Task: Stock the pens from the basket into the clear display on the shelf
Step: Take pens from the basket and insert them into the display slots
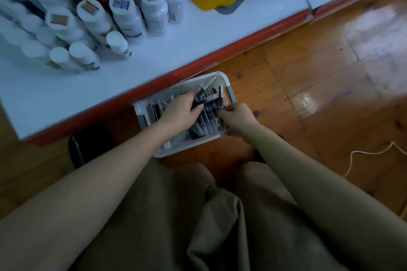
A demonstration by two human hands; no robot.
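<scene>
Pens [207,114]: I see them heaped in the white basket [180,89] on the floor, under both hands.
Left hand [179,112]: fingers curled round a dark bundle of pens, lifted slightly off the heap.
Right hand [236,115]: fingertips pinching something at the basket's right rim; I cannot tell whether it is a pen or packaging.
Handling: I judge the pens light, stiff and smooth, prone to slide out of a loose fistful; grip mid-barrel, few at once.
Shelf [176,42]: beyond my hands; no clear display visible.

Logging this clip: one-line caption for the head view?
Both hands reach into the white basket of pens on the floor; left hand grips several.
</scene>
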